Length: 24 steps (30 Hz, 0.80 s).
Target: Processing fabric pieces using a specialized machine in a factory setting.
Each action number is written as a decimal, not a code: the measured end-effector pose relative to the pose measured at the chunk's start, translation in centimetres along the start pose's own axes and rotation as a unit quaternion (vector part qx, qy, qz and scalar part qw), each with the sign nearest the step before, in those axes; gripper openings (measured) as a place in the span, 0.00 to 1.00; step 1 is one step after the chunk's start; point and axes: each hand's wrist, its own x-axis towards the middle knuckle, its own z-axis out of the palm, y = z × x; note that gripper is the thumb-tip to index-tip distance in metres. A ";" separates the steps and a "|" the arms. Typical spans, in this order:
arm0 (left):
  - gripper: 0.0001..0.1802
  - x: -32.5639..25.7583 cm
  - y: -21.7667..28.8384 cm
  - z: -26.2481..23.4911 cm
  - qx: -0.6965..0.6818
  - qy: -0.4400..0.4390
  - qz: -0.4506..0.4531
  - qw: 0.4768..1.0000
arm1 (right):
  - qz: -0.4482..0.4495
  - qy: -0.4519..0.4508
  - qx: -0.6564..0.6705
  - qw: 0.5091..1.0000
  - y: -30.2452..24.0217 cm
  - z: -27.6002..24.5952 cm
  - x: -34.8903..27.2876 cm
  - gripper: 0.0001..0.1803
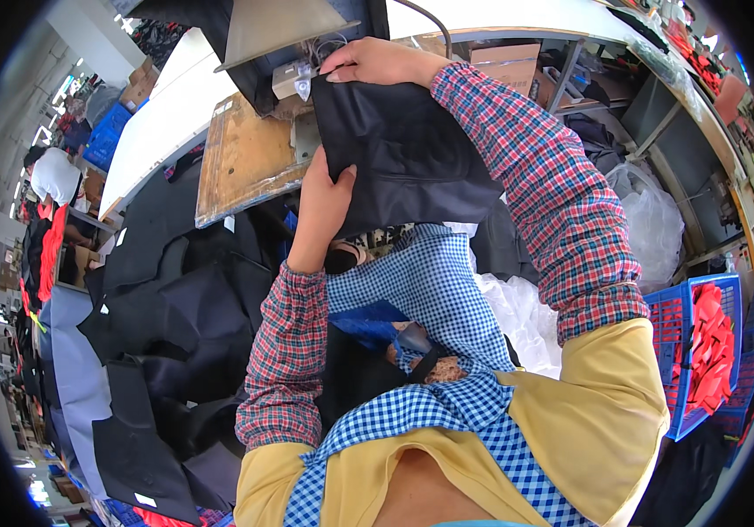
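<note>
- Head view, hands: the left hand [322,204] is clamped on the lower left edge of a piece of black fabric [403,154], thumb on top and fingers hidden beneath. The right hand [377,61] is closed on the fabric's upper edge, its fingers pressed together along that edge.
- Head view, fabric: the piece hangs stretched between the 2 hands, its far edge touching the head of a sewing machine [293,79] just beyond the right hand. A wooden board [241,158] lies just left of the left hand, at the machine's base.
- Head view, surroundings: a heap of dark cut pieces [170,325] lies below and left of the left hand. A blue basket [677,307] of red pieces stands well to the right of the right forearm, with a clear plastic bag [649,220] near it. Both sleeves are red plaid.
- Step in hand, as judged: the fabric is being positioned at the machine, its top edge brought to the needle area; whether it already sits under the presser foot cannot be told.
- Next move, as judged: it calls for keeping the edge flat and aligned, with both grips holding even tension so no fold forms.
</note>
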 end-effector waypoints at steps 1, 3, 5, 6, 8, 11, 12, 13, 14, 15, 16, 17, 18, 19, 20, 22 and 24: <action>0.22 0.1 -0.1 0.0 -0.004 0.000 0.004 1.000 | 0.000 -0.001 0.000 1.000 0.1 0.0 0.0 0.17; 0.22 0.0 -0.3 0.2 -0.009 0.002 0.007 1.000 | -0.010 0.008 -0.007 1.000 0.1 0.1 0.0 0.17; 0.22 -0.2 -0.2 0.1 -0.026 -0.005 -0.009 1.000 | 0.003 -0.015 -0.007 1.000 -0.1 -0.1 -0.3 0.17; 0.22 -0.6 -0.1 -0.2 -0.025 0.001 -0.009 1.000 | 0.013 -0.037 -0.006 0.999 -0.8 -0.2 -0.3 0.17; 0.25 -2.2 -0.7 -1.2 -0.005 -0.027 -0.022 0.999 | -0.015 -0.052 -0.020 0.998 -1.4 -0.5 -1.2 0.17; 0.32 -7.1 -3.0 -2.2 0.034 0.004 -0.039 0.999 | -0.020 -0.051 0.002 0.998 -1.5 -2.8 -5.0 0.16; 0.30 -9.3 -2.9 -2.6 0.012 -0.009 -0.029 0.999 | -0.033 -0.045 -0.009 0.998 -0.6 -4.4 -7.1 0.16; 0.29 -11.8 -4.7 -3.4 0.058 -0.033 -0.044 0.997 | 0.036 -0.055 -0.018 0.998 -0.4 -6.3 -9.0 0.16; 0.28 -14.4 -2.3 -3.9 0.112 -0.072 -0.038 0.990 | 0.085 -0.044 -0.064 0.993 0.7 -8.7 -11.9 0.15; 0.27 -17.6 -3.9 -4.2 0.211 -0.075 0.024 0.974 | 0.143 -0.002 -0.098 0.985 2.5 -11.4 -15.2 0.15; 0.27 -20.4 -4.4 -4.9 0.259 -0.134 -0.024 0.956 | 0.135 0.046 -0.176 0.974 3.4 -13.4 -17.8 0.14; 0.25 -22.7 -3.2 -5.5 0.285 -0.149 -0.056 0.945 | 0.191 0.090 -0.287 0.934 4.6 -14.6 -20.5 0.14; 0.23 -25.1 -1.8 -6.3 0.309 -0.122 -0.085 0.940 | 0.207 0.085 -0.425 0.877 3.8 -14.9 -21.6 0.18; 0.23 -26.8 -0.5 -6.6 0.376 -0.067 -0.065 0.922 | 0.237 0.094 -0.458 0.852 3.4 -15.1 -22.9 0.23; 0.22 -28.1 0.4 -6.8 0.441 -0.018 -0.047 0.896 | 0.258 0.118 -0.395 0.873 3.4 -14.9 -24.0 0.27; 0.21 -30.7 0.7 -7.5 0.491 -0.004 -0.143 0.859 | 0.205 0.173 -0.299 0.916 2.6 -13.3 -25.9 0.27; 0.24 -32.5 0.8 -8.2 0.461 -0.043 -0.256 0.849 | 0.191 0.178 -0.200 0.944 0.3 -9.4 -26.8 0.25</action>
